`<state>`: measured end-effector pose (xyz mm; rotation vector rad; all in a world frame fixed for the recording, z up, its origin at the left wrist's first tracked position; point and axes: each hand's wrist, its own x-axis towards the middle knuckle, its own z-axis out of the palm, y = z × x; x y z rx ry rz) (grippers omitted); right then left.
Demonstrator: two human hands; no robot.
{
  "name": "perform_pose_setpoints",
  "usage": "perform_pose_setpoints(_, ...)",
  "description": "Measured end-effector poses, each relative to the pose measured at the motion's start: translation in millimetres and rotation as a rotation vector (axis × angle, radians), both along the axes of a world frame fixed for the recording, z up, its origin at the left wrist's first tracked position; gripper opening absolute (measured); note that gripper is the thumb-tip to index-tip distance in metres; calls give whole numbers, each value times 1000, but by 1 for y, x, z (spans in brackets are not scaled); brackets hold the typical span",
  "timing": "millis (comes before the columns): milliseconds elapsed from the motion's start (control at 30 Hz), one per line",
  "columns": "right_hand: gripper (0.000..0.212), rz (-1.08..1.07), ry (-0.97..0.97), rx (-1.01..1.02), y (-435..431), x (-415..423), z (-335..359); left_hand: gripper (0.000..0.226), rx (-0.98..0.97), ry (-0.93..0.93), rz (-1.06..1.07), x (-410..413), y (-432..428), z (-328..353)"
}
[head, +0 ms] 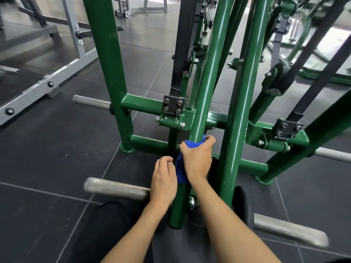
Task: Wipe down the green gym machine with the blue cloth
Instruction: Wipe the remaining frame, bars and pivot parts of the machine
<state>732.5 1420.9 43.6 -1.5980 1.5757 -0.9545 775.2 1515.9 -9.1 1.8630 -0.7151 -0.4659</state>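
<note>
**Wiping step in hand: a low tube [199, 118] of the green gym machine [112, 73] is being rubbed with the blue cloth [180, 168].**
The blue cloth is being clasped round the tube, close to the floor [57, 149], by the curled fingers [209, 139] of the right hand [197, 160]. The left hand [164, 179] is being held just beside it, fingers loosely curled; whether the cloth's hanging end is being pinched cannot be told. Next, a firm slide along the tube is probably being called for.
</note>
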Motion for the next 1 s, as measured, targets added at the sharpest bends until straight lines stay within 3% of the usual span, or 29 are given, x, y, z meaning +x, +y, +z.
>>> perform_pose_setpoints(133, 67, 19, -47, 140, 20, -17, -19, 29, 17, -35, -10, 1, 0, -1)
perform_pose_setpoints(300, 78, 150, -223, 317, 20, -41, -31, 22, 45, -98, -57, -1, 2, -2)
perform_pose_setpoints(400, 61, 221, -287, 340, 22, -56, -32, 14, 62, -183, -116, -3, 4, -4)
perform_pose_setpoints(500, 29, 214, -354, 304, 22, -59, -26, 7, 77, -215, -136, -5, 6, -1)
perform_pose_setpoints(533, 22, 215, -394, 301, 21, -57, -24, 13, 95, -255, -143, -7, 6, 1)
perform_pose_setpoints(600, 29, 242, -398, 288, 23, -54, -22, 30, 144, -476, -154, -14, 5, -1)
perform_pose_setpoints(700, 39, 290, -262, 278, 30, -58, -15, 45, 175, -629, -161, -16, 4, -5)
perform_pose_setpoints(833, 18, 299, -252, 352, 19, -71, -4, 51, 275, -570, -252, -8, 0, -2)
perform_pose_setpoints(1000, 45, 475, -153, 516, 11, -85, 16, 47, 504, -433, -296, -11, -15, 24)
